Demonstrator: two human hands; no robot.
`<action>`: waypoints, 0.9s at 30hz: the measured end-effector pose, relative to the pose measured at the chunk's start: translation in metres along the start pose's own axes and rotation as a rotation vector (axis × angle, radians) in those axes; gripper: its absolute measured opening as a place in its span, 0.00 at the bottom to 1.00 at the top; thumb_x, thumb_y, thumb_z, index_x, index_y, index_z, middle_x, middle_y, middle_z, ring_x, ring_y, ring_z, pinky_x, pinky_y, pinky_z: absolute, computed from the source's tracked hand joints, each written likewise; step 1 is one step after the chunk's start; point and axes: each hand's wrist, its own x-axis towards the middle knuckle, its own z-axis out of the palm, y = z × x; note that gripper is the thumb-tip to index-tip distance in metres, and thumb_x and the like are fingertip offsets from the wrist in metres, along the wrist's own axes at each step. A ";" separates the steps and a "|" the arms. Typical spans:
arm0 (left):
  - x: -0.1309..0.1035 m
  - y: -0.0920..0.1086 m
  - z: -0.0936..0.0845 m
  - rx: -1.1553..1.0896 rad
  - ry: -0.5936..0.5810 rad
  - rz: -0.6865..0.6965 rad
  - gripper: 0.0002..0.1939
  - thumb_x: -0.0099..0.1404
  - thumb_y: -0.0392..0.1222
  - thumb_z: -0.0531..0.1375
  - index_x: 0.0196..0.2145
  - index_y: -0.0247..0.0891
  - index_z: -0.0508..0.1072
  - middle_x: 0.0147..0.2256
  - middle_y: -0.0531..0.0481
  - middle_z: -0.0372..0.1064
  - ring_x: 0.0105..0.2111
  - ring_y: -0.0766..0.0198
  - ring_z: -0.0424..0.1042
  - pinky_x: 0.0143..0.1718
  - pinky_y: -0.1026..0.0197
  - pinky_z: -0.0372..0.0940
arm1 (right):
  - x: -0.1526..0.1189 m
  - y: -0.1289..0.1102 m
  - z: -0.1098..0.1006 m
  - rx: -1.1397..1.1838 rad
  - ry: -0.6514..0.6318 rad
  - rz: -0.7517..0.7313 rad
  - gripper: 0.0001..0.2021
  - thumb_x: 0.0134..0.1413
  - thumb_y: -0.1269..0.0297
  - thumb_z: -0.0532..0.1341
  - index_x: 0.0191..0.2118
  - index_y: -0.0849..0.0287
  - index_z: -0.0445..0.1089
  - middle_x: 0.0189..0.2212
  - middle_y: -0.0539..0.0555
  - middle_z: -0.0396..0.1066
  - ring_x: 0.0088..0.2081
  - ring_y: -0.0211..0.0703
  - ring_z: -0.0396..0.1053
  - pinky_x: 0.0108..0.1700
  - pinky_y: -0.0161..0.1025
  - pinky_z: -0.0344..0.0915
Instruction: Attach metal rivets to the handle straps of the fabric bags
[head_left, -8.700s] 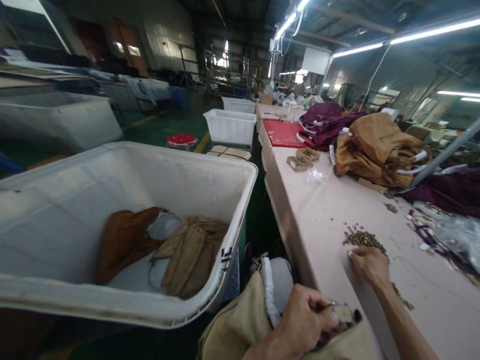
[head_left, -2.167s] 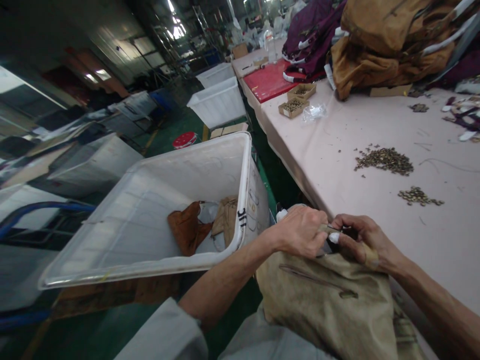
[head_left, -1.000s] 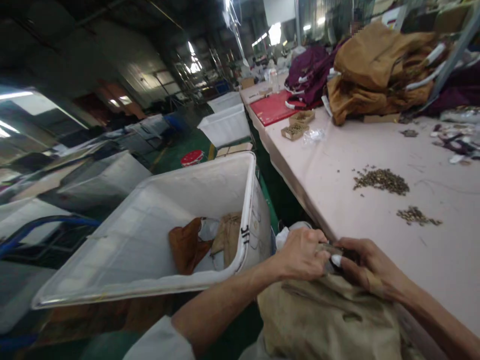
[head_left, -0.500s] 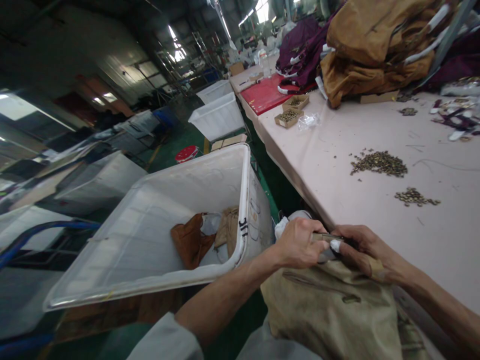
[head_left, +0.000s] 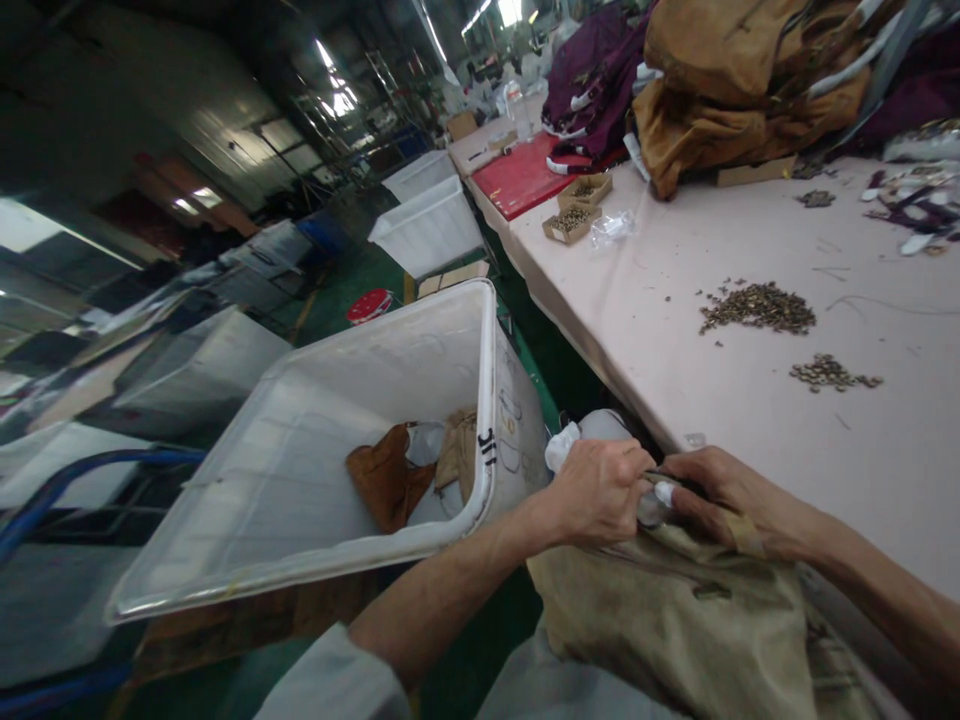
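A khaki bag [head_left: 675, 620] hangs over my lap at the table's edge. My left hand [head_left: 604, 490] is closed on a strap at the bag's upper edge, fingers curled under. Close beside it, my right hand [head_left: 739, 500] pinches the same strap from the other side. White wrapping covers a fingertip of the right hand, and a tan band sits near its thumb's base. Part of the strap between the hands is hidden by the fingers. White wrapping [head_left: 561, 447] shows just beyond my left hand.
A white bin [head_left: 491, 400] holding brown and khaki bags [head_left: 386, 478] stands to the left. On the pink-covered table [head_left: 645, 330] lie piles of small brass-coloured metal pieces [head_left: 761, 307], small boxes [head_left: 572, 222] of similar pieces, and heaped brown bags [head_left: 720, 90] and purple bags [head_left: 592, 80].
My left hand has turned slightly, its fingers curling further down over the strap. The right hand keeps its hold. The whole view has shifted a little.
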 end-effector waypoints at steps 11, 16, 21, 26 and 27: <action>0.012 0.000 0.011 -0.162 0.034 -0.171 0.11 0.63 0.42 0.59 0.40 0.40 0.79 0.38 0.47 0.79 0.40 0.53 0.77 0.40 0.57 0.66 | -0.001 0.010 0.003 -0.125 0.065 -0.019 0.13 0.69 0.59 0.53 0.31 0.57 0.63 0.26 0.50 0.65 0.28 0.41 0.60 0.32 0.39 0.52; 0.015 0.000 0.011 -0.142 0.101 -0.181 0.10 0.63 0.42 0.59 0.40 0.39 0.78 0.36 0.47 0.78 0.38 0.54 0.76 0.38 0.56 0.66 | 0.000 0.012 0.002 -0.139 0.094 0.004 0.10 0.66 0.60 0.56 0.32 0.57 0.64 0.27 0.51 0.66 0.28 0.42 0.62 0.31 0.39 0.54; 0.008 0.003 0.013 -0.046 0.261 -0.048 0.07 0.65 0.41 0.56 0.36 0.37 0.73 0.35 0.44 0.74 0.34 0.57 0.72 0.34 0.56 0.62 | 0.000 0.008 -0.001 -0.160 0.261 -0.140 0.08 0.66 0.65 0.56 0.34 0.57 0.69 0.28 0.51 0.68 0.29 0.42 0.65 0.32 0.38 0.57; -0.002 0.006 0.035 0.045 0.423 -0.039 0.10 0.71 0.40 0.52 0.33 0.37 0.69 0.34 0.40 0.71 0.35 0.56 0.71 0.37 0.54 0.62 | -0.002 0.005 0.007 -0.420 0.587 -0.351 0.13 0.61 0.73 0.61 0.51 0.60 0.71 0.41 0.60 0.73 0.40 0.49 0.70 0.38 0.41 0.65; -0.003 0.006 0.038 0.011 0.432 -0.063 0.10 0.71 0.40 0.51 0.33 0.37 0.69 0.35 0.40 0.72 0.36 0.56 0.71 0.38 0.53 0.63 | -0.002 0.005 0.008 -0.451 0.621 -0.382 0.15 0.60 0.74 0.61 0.53 0.61 0.70 0.42 0.62 0.73 0.42 0.51 0.71 0.40 0.42 0.66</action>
